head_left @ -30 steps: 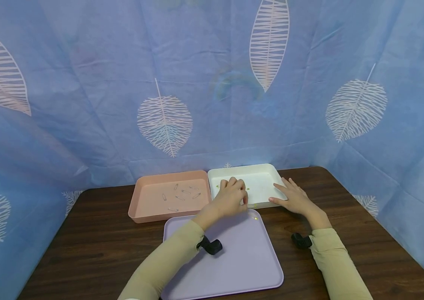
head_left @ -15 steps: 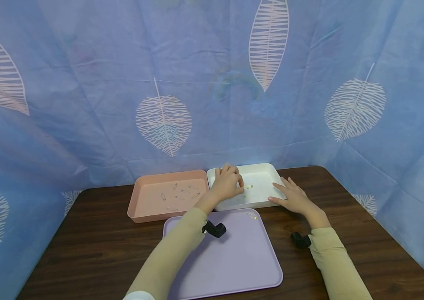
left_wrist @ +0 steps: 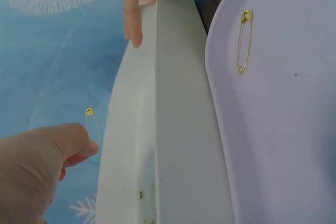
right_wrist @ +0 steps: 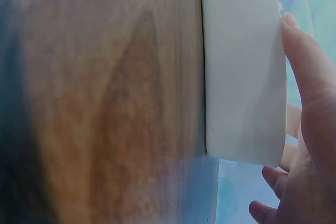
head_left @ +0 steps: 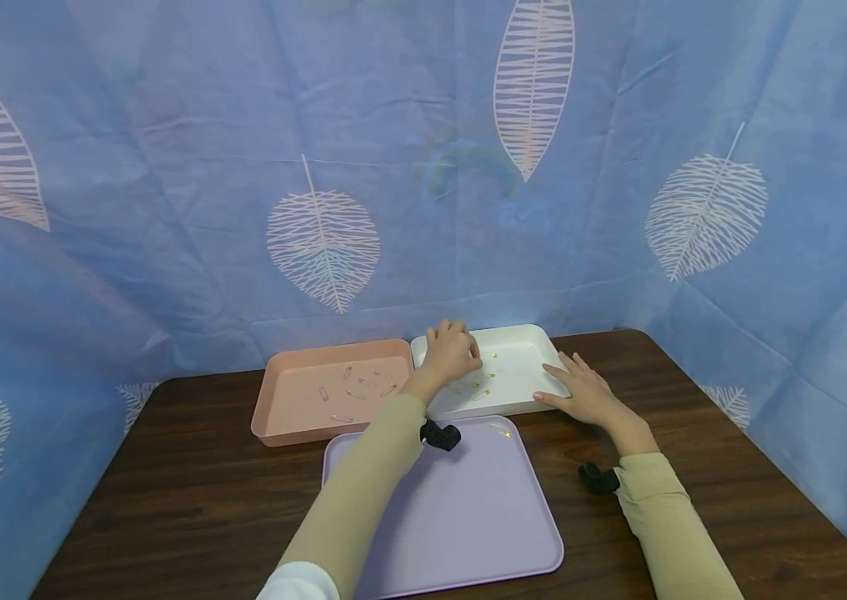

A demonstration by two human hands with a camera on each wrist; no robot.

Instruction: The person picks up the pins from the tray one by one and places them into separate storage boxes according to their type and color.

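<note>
My left hand (head_left: 450, 353) is over the left part of the white tray (head_left: 532, 367). Its thumb and fingers pinch a gold safety pin (left_wrist: 89, 113), which shows plainly in the left wrist view. Several more gold safety pins lie in the white tray beneath, partly hidden by that hand. At the tray's right end, my right hand (head_left: 583, 393) rests on the rim with its fingers spread; in the right wrist view the thumb (right_wrist: 302, 51) touches the top edge. One other gold safety pin (left_wrist: 247, 16) lies near the far right corner of the lilac tray (head_left: 476, 500).
A pink tray (head_left: 303, 371) with several silver safety pins stands against the white tray's left side. The lilac tray lies in front of both on a dark wooden table (head_left: 191, 492). A blue patterned cloth (head_left: 423, 233) hangs behind.
My left hand has moved away from me, from the white tray's near edge to above its left part, pinching a safety pin. The right hand stays at the tray's right rim.
</note>
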